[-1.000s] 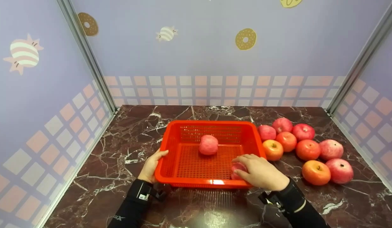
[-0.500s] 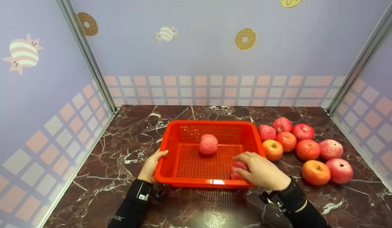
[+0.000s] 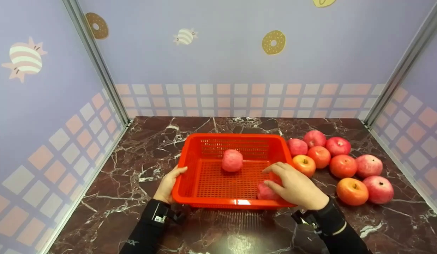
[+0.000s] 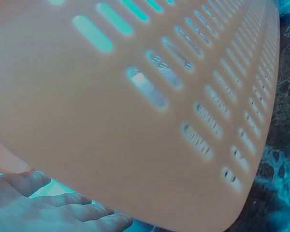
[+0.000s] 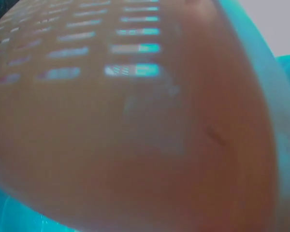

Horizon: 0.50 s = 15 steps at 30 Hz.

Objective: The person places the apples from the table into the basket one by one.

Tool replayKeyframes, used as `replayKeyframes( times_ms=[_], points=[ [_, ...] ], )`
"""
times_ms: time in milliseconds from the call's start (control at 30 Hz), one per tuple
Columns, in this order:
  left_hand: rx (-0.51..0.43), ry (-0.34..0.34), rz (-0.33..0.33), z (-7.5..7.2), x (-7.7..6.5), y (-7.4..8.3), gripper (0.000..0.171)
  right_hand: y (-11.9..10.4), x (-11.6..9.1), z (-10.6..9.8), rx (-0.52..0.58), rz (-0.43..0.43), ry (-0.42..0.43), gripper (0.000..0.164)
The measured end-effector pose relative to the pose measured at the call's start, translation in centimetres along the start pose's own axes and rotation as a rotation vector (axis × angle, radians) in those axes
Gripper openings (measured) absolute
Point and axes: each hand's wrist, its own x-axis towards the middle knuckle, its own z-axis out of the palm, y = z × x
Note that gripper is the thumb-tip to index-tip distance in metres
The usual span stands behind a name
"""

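Note:
In the head view, an orange-red plastic basket (image 3: 232, 201) with slotted walls stands on the marbled table. My left hand (image 3: 167, 185) grips its left side, thumb at the rim and fingers against the outer wall; those fingers also show in the left wrist view. Inside the basket, one pinkish-red apple (image 3: 232, 161) lies towards the back. A second apple (image 3: 265, 191) sits in the front right corner, partly hidden by my right hand (image 3: 299, 185). That hand hovers over the corner with fingers spread, its thumb close to the apple; whether they touch, I cannot tell.
Right of the basket lies a loose group of several fruits, among them a yellow-orange apple (image 3: 304, 165) close to the basket wall, an orange one (image 3: 352, 191) and a pink one (image 3: 378, 189) nearer me. Patterned panels (image 3: 239, 100) enclose the table at the back and both sides.
My right hand has let go of the front right apple and risen slightly to the right, uncovering more of it. The left hand and the basket have stayed put.

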Motion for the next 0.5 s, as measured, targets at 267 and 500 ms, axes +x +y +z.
replayKeyframes(
  times_ms=[267, 500],
  points=[
    [0.008, 0.029, -0.003, 0.1, 0.0, 0.1, 0.055, 0.8, -0.1, -1.2, 0.024, 0.013, 0.086, 0.026],
    [0.001, 0.033, -0.002, 0.0, 0.0, 0.0, 0.054, 1.9, -0.3, -2.4, 0.010, 0.066, 0.138, 0.025]
  ],
)
